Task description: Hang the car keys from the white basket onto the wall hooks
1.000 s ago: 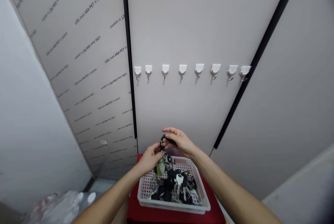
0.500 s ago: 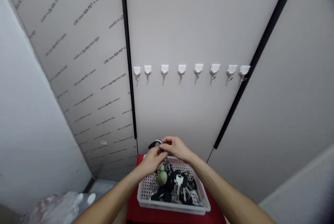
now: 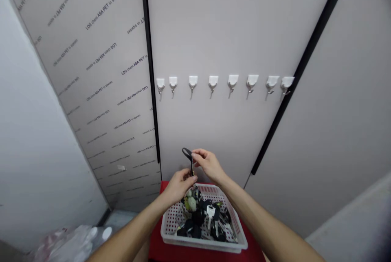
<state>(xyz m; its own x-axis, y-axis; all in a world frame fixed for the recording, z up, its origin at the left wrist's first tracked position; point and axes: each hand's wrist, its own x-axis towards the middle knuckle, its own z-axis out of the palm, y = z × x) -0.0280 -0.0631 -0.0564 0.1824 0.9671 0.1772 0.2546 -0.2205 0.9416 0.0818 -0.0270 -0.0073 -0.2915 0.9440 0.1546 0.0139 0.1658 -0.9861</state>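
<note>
My right hand [image 3: 208, 165] pinches the black strap loop of a keychain [image 3: 187, 155] and holds it up above a white perforated basket [image 3: 171, 223]. My left hand [image 3: 178, 186] is closed on the lower part of the same keychain, where keys and a pale green charm [image 3: 191, 203] hang. The basket holds a heap of several black-headed keys and key bunches [image 3: 207, 217]. On the grey panel above runs a row of several white adhesive hooks [image 3: 213, 82], all bare.
The basket stands on a red surface [image 3: 159, 249] against the wall. Black vertical strips [image 3: 149, 66] divide the wall panels; the left panel bears printed film. Crumpled clear plastic [image 3: 67, 243] lies on the floor at the lower left.
Both hands stayed over the basket working the keychain. The right hand has now lifted the black strap loop higher and pulled it open, while the left hand kept hold below.
</note>
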